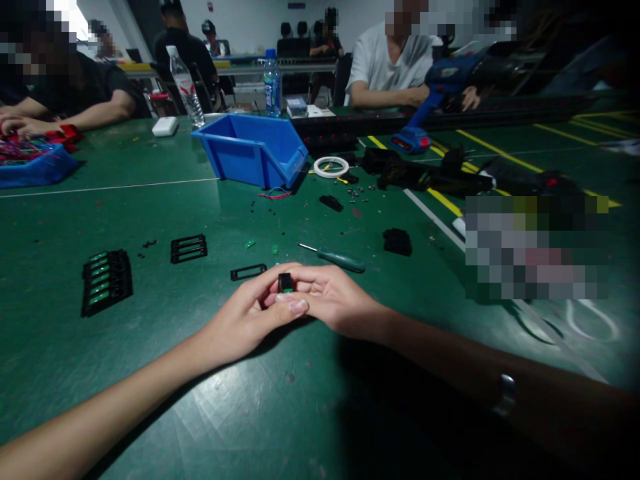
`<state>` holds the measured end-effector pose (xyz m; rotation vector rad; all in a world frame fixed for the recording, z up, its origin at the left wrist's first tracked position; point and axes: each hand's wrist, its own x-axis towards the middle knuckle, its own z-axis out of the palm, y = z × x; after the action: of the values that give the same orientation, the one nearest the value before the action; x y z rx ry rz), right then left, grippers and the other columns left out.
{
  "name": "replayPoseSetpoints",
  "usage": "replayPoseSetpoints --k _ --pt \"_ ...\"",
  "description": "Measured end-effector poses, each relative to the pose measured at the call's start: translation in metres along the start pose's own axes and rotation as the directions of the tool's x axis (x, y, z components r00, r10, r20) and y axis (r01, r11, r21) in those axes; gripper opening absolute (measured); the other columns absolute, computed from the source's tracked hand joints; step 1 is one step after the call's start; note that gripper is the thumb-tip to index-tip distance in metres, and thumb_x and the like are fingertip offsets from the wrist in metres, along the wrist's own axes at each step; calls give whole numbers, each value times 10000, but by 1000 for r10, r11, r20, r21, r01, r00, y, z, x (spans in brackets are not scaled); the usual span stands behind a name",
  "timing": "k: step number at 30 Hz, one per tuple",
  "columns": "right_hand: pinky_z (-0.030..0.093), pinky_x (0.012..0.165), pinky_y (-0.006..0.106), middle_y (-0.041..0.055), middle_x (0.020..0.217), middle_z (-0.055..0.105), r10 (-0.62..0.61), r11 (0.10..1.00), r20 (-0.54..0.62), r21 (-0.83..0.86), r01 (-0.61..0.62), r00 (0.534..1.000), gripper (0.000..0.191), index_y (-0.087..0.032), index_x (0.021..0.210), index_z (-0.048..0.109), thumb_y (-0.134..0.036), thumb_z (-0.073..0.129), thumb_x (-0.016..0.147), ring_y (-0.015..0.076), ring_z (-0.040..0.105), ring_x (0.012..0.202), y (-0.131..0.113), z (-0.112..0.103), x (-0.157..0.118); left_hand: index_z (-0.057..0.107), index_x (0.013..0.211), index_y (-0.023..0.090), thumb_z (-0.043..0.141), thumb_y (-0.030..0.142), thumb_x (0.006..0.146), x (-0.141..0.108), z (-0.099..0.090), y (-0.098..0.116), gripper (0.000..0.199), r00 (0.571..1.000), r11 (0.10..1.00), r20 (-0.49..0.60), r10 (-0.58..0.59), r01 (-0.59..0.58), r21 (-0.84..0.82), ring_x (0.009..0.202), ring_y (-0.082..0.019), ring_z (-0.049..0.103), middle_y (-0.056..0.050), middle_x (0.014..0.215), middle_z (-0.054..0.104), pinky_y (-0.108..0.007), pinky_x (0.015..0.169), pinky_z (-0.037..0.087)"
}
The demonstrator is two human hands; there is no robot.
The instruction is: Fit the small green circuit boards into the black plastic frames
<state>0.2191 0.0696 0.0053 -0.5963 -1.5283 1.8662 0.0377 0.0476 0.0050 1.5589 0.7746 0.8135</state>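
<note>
My left hand point(253, 313) and my right hand point(340, 297) meet low over the green table, fingers closed together around a small black plastic part point(285, 282). A bit of green shows at its lower edge; the rest is covered by my fingers and thumbs. Just beyond my left hand lies a black rectangular frame point(249, 272). A screwdriver point(341, 259) with a green handle rests past my right hand. Two tiny green pieces, one of them a green chip point(275, 250), lie beyond my fingers.
At left sits a black holder point(107, 281) with several green strips, beside a slotted black frame point(189, 249). Farther back are a blue bin point(245, 150), a white tape roll point(331, 167), scattered screws point(357, 193) and a blue cordless drill point(425, 100). A black block point(397, 241) lies right.
</note>
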Motion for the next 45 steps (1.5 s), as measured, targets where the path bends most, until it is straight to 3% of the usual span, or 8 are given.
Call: replayPoseSetpoints --k 7,22,32,39,45 --pt "549 925 302 54 973 732 34 999 -28 -13 -34 999 195 -116 1067 733 -104 668 883 143 705 896 0 0 0 591 1335 209 645 342 965 0 0 2 397 1000 1000 8 -2 2 -6 1016 -192 576 -60 1123 641 -282 874 455" --pt "548 951 315 67 1021 737 13 1000 -34 -16 -14 999 193 -130 1077 735 -135 665 897 156 711 945 1 1 -2 592 1345 201 647 356 956 0 -1 0 423 1000 1000 -1 8 -8 6 1061 -228 606 -93 1192 656 -336 920 484" --pt "542 934 309 73 1014 734 28 999 -43 -18 -29 999 182 -131 1056 744 -140 661 895 164 696 969 2 1 0 579 1353 215 641 358 969 1 1 -1 414 1000 1000 -6 11 -12 -26 1039 -193 588 -64 1143 655 -293 905 465" --pt "531 899 299 74 1028 726 49 999 -23 1 -49 999 183 -127 1056 735 -191 673 896 167 689 960 -1 1 2 598 1303 189 630 422 965 0 1 -2 412 999 999 -30 -13 14 40 964 -197 571 -69 1088 640 -285 834 452" --pt "510 841 276 68 986 718 85 996 -3 14 -85 996 211 -115 1083 719 -210 672 900 148 666 893 -3 1 3 627 1171 187 627 464 960 -1 1 -4 348 996 994 -54 -76 80 72 755 -129 450 2 869 531 -227 668 373"
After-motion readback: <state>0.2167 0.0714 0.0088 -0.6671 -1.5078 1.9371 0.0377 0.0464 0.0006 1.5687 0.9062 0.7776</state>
